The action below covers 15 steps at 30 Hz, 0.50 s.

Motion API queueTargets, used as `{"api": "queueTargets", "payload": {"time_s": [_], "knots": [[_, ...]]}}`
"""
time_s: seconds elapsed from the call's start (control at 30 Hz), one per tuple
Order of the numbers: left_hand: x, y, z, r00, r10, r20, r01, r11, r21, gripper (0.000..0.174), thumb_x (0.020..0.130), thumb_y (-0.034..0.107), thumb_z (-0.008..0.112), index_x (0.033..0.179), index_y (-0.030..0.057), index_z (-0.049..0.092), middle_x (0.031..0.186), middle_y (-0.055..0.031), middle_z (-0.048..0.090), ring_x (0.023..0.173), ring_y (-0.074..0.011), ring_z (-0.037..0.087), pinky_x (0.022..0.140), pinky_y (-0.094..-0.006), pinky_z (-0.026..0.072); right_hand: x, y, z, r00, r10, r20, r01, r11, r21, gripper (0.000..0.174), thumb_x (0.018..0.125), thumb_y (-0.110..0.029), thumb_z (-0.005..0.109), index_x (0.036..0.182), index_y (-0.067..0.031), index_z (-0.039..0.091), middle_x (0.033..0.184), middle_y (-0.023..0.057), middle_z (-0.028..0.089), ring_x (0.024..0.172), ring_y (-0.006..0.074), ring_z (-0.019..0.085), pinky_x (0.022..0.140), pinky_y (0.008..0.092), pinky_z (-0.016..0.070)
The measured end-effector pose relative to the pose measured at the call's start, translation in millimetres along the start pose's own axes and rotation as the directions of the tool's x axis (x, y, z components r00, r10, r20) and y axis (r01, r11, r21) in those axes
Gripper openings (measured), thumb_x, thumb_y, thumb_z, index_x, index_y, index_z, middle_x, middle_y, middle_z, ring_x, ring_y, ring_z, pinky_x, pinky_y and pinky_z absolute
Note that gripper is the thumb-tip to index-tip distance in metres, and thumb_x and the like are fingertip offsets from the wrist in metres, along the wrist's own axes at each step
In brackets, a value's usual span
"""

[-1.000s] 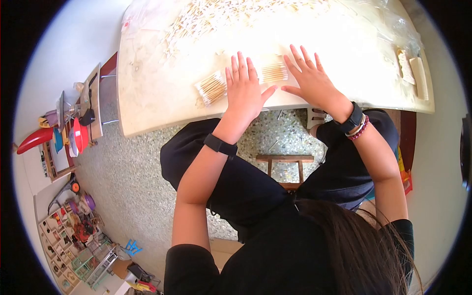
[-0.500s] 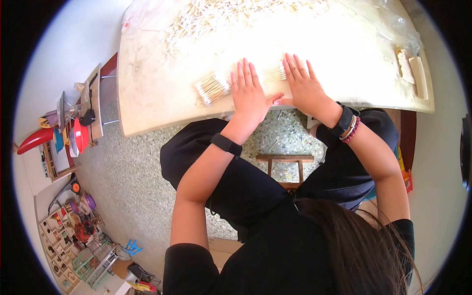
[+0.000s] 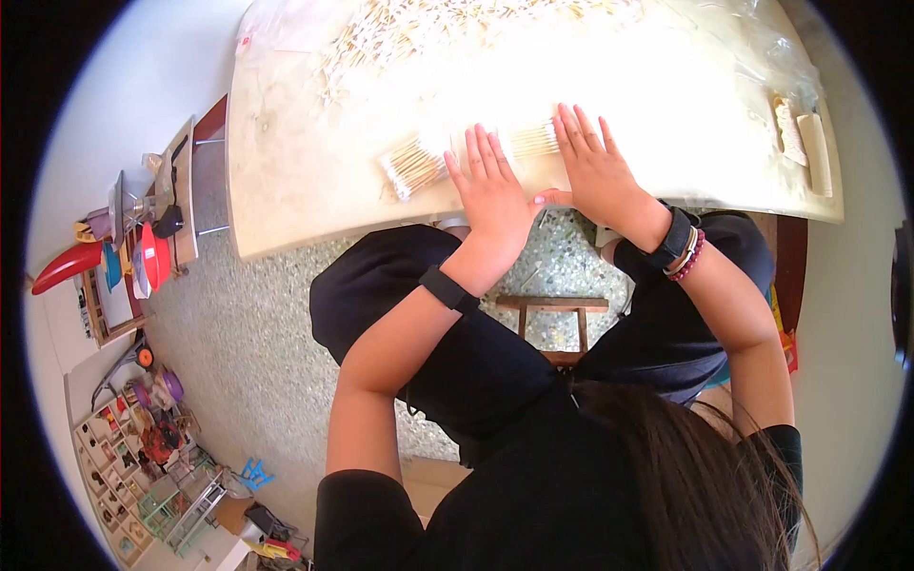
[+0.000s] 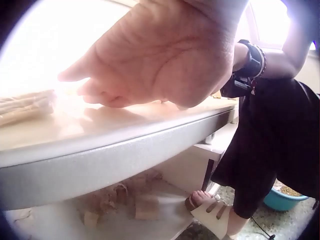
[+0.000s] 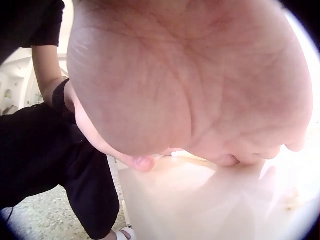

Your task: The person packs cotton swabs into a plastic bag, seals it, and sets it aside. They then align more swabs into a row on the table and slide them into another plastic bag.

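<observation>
In the head view a flat bundle of cotton swabs (image 3: 414,167) lies left of the left hand (image 3: 497,198). A second group of swabs (image 3: 534,140) lies between the two hands' fingers. Both hands are flat with straight fingers over the table's near edge, their thumbs meeting or overlapping. The right hand's (image 3: 604,184) fingertips are at the right end of the second group. The left wrist view shows the left palm (image 4: 165,55) low over the tabletop, with a bundle end (image 4: 30,106) beside it. In the right wrist view the right palm (image 5: 200,75) hides most of the swabs.
Many loose swabs (image 3: 400,43) are spread over the table's (image 3: 286,190) far side. Clear plastic (image 3: 781,62) and two pale rolled pieces (image 3: 814,154) lie at the right. A wooden stool (image 3: 552,305) stands below, between the person's legs.
The left hand has moved right and slightly toward the body, uncovering more of the left bundle. The right hand has shifted slightly left and nearer the body, and the thumbs have come together.
</observation>
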<state>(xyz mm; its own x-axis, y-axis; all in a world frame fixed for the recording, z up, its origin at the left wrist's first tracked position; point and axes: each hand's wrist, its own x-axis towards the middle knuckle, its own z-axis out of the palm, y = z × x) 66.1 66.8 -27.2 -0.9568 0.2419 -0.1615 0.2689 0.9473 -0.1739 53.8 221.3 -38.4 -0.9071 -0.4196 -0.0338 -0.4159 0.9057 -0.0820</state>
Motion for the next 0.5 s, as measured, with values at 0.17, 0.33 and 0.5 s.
{"api": "queueTargets", "payload": {"time_s": [0.17,0.33,0.5], "knots": [[0.0,-2.5,-2.9,1.0,0.018,0.006,-0.018,1.0,0.025,0.095,0.077,0.058,0.051,0.134,-0.0109,0.022,0.144,-0.0229,0.017,0.136,-0.0345,0.009,0.103,-0.06,0.0095,1.5,0.3,-2.1,1.0,-0.002,0.019,0.003,1.0,-0.031,0.104,0.072,-0.071,0.042,0.134,0.0103,0.022,0.144,0.0212,0.02,0.136,0.0303,0.011,0.109,0.0465,0.0092],[2.5,-15.7,-0.7,0.999,-0.016,-0.028,0.014,0.998,-0.059,0.092,0.08,0.064,0.042,0.136,-0.0075,0.023,0.144,-0.0213,0.019,0.136,-0.0339,0.01,0.104,-0.0591,0.0097,5.5,8.1,-9.6,1.0,0.001,0.024,0.0,0.998,-0.061,0.097,0.077,-0.067,0.042,0.134,0.0096,0.024,0.144,0.0211,0.019,0.136,0.03,0.012,0.109,0.0455,0.0108],[9.2,-18.3,5.6,0.996,0.026,-0.08,-0.036,0.991,-0.13,0.094,0.08,0.066,0.04,0.137,-0.0063,0.021,0.144,-0.0206,0.018,0.136,-0.0331,0.01,0.104,-0.0577,0.0085,5.7,9.0,-10.5,0.999,0.018,0.044,-0.016,0.999,-0.028,0.093,0.079,-0.063,0.044,0.134,0.0087,0.024,0.144,0.0197,0.019,0.136,0.0284,0.013,0.109,0.0436,0.0123]]}}
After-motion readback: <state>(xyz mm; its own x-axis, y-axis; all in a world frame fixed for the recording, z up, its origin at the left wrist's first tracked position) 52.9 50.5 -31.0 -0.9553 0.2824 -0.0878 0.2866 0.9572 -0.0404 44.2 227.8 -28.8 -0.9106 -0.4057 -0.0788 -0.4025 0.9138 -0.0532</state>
